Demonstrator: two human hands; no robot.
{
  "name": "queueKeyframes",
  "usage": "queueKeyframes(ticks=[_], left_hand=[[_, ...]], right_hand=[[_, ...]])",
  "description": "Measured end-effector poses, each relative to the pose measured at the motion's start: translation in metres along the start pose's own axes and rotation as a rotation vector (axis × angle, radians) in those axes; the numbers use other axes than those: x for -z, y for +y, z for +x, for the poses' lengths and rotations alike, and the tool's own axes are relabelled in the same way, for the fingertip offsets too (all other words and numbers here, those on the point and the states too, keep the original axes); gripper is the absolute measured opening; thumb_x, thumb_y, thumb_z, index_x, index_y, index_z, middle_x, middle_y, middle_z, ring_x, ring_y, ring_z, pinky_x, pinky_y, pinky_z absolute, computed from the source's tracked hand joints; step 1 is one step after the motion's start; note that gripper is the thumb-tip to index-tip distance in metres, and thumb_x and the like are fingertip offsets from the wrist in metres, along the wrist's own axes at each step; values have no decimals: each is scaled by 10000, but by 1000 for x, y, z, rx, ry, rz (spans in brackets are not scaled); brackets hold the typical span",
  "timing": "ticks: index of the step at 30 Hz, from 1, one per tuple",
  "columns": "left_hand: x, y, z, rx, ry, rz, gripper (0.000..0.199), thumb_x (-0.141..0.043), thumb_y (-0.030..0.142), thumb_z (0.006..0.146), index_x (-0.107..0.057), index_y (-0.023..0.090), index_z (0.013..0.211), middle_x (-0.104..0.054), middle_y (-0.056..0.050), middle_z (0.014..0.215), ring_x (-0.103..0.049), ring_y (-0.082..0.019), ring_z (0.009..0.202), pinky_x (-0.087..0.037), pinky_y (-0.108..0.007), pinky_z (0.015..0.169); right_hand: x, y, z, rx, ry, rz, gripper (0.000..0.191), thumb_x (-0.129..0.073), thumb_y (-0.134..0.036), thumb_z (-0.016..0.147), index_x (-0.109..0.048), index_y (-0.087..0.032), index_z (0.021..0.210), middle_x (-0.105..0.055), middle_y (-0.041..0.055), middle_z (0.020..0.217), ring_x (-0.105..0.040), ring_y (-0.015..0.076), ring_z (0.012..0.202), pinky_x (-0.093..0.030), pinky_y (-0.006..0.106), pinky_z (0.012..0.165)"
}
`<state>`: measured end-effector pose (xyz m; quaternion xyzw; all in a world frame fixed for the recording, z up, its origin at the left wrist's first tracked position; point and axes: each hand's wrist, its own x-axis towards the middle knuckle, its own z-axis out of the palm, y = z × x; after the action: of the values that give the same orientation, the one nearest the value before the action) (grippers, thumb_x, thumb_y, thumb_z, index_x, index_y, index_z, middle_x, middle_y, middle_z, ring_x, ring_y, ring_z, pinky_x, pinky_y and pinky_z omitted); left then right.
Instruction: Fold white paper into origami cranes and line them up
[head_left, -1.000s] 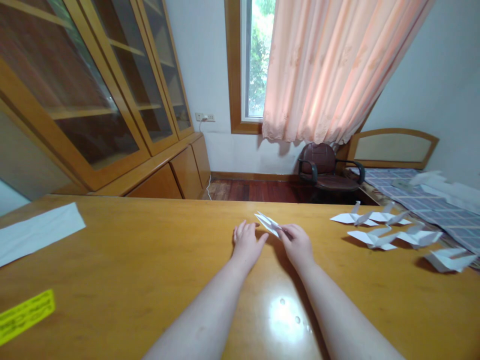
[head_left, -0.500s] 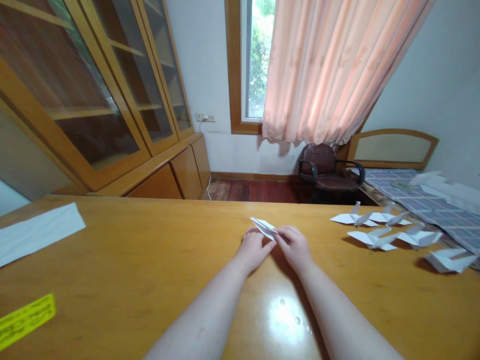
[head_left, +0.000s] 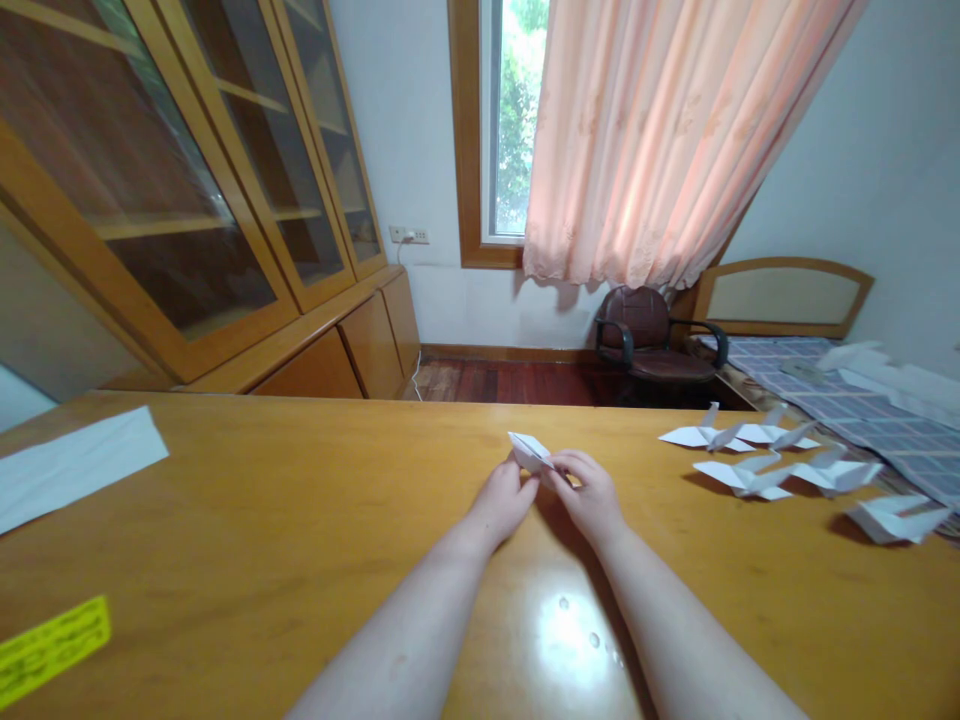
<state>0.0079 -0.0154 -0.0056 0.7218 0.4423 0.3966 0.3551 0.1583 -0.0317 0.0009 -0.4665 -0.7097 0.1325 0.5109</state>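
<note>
Between my two hands is a small piece of folded white paper (head_left: 529,452), its pointed end aimed up and to the left. My left hand (head_left: 504,503) pinches its lower left side, with the fingertips partly hidden behind it. On the other side my right hand (head_left: 589,492) grips the lower right corner between thumb and fingers. Both hands are close to the wooden table (head_left: 315,560). Several folded white paper cranes (head_left: 742,480) stand on the table to the right.
A strip of white paper (head_left: 82,465) lies at the table's left, with a yellow label (head_left: 56,645) nearer me. Beyond the far edge are a brown armchair (head_left: 645,335) and a bed (head_left: 840,390). A glass-doored cabinet (head_left: 225,180) stands at left.
The folded paper has turned in my hands and shows more of its broad face. My left thumb has drawn back slightly, and my right fingers have shifted on the corner.
</note>
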Motion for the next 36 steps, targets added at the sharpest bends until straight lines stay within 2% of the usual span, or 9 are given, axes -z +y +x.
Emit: queueKeyframes(ticks=[3, 8, 12, 16, 23, 29, 36], left_hand=[[0, 2, 0, 4, 29, -36, 243, -497, 209, 800, -536, 164, 1035, -622, -76, 1001, -573, -200, 952, -436, -341, 876], [-1, 6, 3, -63, 37, -99, 286, -466, 171, 818, -534, 166, 1095, -579, -84, 1124, -523, -192, 1075, -387, -349, 966], [0, 5, 6, -73, -40, -103, 256, -435, 147, 821, -602, 167, 1014, -624, -80, 1055, -561, -190, 1008, -419, -346, 927], [0, -1, 7, -30, -29, -115, 244, -460, 142, 793, -625, 165, 972, -654, -65, 1008, -583, -191, 963, -436, -343, 900], [1, -1, 7, 12, -7, -167, 258, -494, 161, 776, -624, 168, 999, -662, -63, 1016, -595, -192, 956, -442, -337, 884], [7, 7, 7, -92, 79, -76, 231, -530, 155, 762, -621, 182, 973, -620, -55, 1050, -542, -185, 1019, -396, -326, 934], [1, 1, 5, -33, -15, -207, 257, -497, 210, 813, -568, 169, 1057, -609, -76, 1085, -544, -183, 1032, -401, -326, 932]], right_hand=[[0, -1, 0, 13, 25, -6, 108, -557, -245, 799, -658, -223, 828, -643, 45, 815, -600, 161, 766, -504, 290, 711], [1, -3, -1, 42, 46, -10, 113, -560, -224, 794, -661, -232, 842, -656, 45, 848, -613, 164, 804, -513, 295, 744], [1, -1, -2, 51, 45, -7, 119, -551, -230, 801, -659, -236, 851, -668, 49, 865, -620, 169, 825, -519, 310, 757], [0, 1, -1, 49, 65, -20, 123, -547, -241, 798, -661, -234, 845, -674, 51, 849, -625, 175, 818, -521, 321, 758], [3, -6, -1, -38, 21, 17, 142, -528, -237, 802, -654, -220, 865, -673, 54, 881, -624, 172, 823, -526, 303, 745], [1, -8, -3, -110, 17, 98, 157, -522, -286, 804, -644, -202, 857, -664, 65, 881, -624, 171, 807, -541, 293, 702], [0, -5, -2, -206, -21, 103, 183, -549, -323, 779, -638, -170, 824, -668, 61, 790, -620, 164, 689, -516, 278, 637]])
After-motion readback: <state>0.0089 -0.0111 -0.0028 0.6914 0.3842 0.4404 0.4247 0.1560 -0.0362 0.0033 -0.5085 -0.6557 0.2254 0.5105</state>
